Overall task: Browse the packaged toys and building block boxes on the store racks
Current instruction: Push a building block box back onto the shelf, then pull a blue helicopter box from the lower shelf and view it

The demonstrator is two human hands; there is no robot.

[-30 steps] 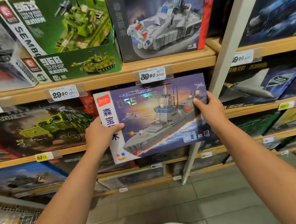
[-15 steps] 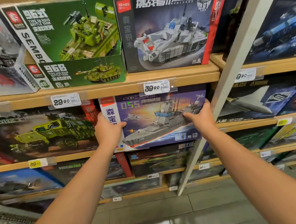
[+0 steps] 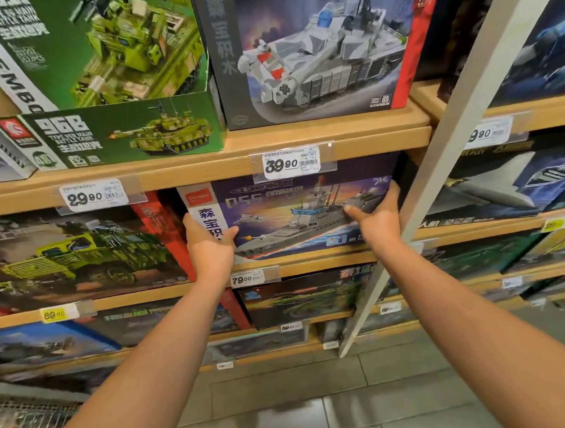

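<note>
A purple warship building-block box stands on the second wooden shelf, under the 39.90 price tag. My left hand grips its left edge, thumb over the white side strip. My right hand grips the right edge, thumb lying across the box front. The box sits mostly inside the shelf bay, its top hidden behind the shelf above.
A green tank box and a grey tank box stand on the shelf above. A green truck box is to the left. A white upright post rises just right of my right hand. More boxes fill the lower shelves above the tiled floor.
Both hands have carried the warship box up and back into the shelf bay. It was held out in front of the rack a second ago and now stands on the shelf.
</note>
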